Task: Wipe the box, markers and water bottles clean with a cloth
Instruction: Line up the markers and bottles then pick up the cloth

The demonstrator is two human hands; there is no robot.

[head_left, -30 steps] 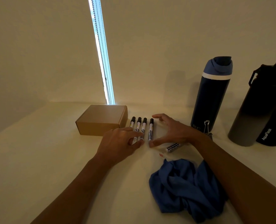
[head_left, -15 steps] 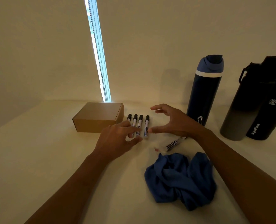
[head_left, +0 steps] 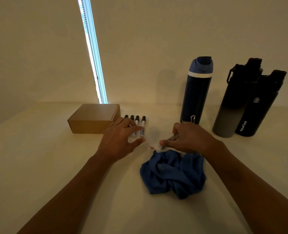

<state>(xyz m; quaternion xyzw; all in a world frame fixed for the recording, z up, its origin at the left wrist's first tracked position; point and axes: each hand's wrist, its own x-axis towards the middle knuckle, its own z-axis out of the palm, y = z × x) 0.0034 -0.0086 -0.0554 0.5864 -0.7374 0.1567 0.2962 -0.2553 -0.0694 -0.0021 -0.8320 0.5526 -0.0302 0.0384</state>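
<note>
Blue crumpled cloth [head_left: 172, 174] is lying on the bench [head_left: 38, 166]; our right hand [head_left: 188, 139] is pinching a slim loose marker [head_left: 172, 137], our left hand [head_left: 121, 139] hovering spread over four black-capped markers [head_left: 139, 123].

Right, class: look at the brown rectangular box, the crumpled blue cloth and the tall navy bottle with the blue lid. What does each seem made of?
Brown rectangular box: cardboard, matt, with a folded flap edge. Crumpled blue cloth: soft fabric, judging by its loose folds; weave too dim to tell. Tall navy bottle: probably coated metal, smooth, faint sheen; its blue lid looks plastic.
</note>
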